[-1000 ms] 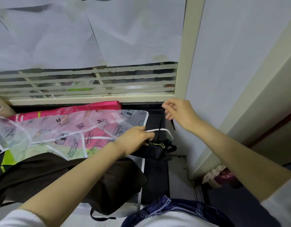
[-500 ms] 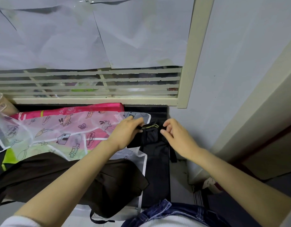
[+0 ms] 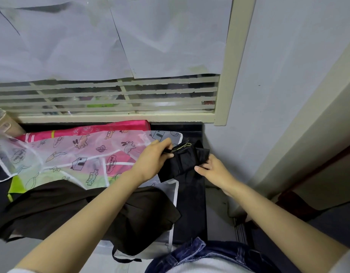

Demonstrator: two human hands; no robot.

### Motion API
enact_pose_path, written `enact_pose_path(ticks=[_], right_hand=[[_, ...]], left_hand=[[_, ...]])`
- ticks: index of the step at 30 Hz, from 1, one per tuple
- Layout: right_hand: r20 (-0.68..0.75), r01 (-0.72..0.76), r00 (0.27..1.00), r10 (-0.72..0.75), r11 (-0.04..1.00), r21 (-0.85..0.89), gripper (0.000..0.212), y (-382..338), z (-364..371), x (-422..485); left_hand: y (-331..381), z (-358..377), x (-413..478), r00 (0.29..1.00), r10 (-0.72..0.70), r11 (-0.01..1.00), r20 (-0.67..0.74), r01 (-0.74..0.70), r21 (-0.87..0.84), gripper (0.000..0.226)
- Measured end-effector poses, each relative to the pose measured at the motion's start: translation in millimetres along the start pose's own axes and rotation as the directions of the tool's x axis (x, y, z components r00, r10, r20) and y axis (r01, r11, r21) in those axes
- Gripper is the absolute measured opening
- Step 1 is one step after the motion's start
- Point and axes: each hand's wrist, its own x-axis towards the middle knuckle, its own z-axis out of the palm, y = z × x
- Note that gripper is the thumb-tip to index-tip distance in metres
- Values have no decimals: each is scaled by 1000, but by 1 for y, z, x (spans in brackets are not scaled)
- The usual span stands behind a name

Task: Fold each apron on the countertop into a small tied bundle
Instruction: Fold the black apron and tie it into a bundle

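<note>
Both hands are on the black apron bundle [image 3: 185, 159]: left hand [image 3: 154, 158] pinches its top edge, right hand [image 3: 214, 170] curls round the right side. It sits at the dark countertop's [image 3: 192, 203] far right (cartoon-print apron [image 3: 75, 154] alongside, brown apron [image 3: 71, 209] nearer).

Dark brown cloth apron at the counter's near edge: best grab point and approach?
Likely the pointed right corner of the dark brown cloth apron, pinched from the right. It lies flat and exposed on the translucent printed plastic apron, whereas the middle is creased and crossed by the left forearm.
</note>
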Motion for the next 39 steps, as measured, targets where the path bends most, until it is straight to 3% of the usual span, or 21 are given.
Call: enact_pose_path(ticks=[4,8,12,16,20,24,27,34,39], right_hand=[[42,26,998,-37,972,233,42,-4,0,8],[-9,65,998,-65,991,118,34,-11,-2,14],[-124,83,988,-91,994,-73,54,-14,0,16],[-180,117,975,-128,990,-72,56,-11,5,14],[-52,149,987,-151,988,-49,46,-9,2,13],[178,146,975,-136,988,-46,68,-9,-6,12],[162,147,977,-139,988,-40,76,-6,-5,18],[51,129,991,-121,972,-198,61,-8,8,36],[171,172,975,-144,971,-165,23,-23,26,35]], left_hand=[[9,-9,0,1000,5,1000,-5,-5,21,18],[15,-18,0,999,4,987,33,-10,160,18],[18,-17,-5,995,-32,974,96,10,225,44],[21,-15,-9,996,36,959,76,-56,279,34],[18,-20,-7,999,12,974,39,-20,226,23],[7,-28,0,999,-8,986,52,-1,166,19],[9,-37,6,999,20,995,27,-23,99,11],[20,-51,21,999,50,996,-13,-51,-73,11],[24,-57,27,998,65,983,2,-64,-173,14]])
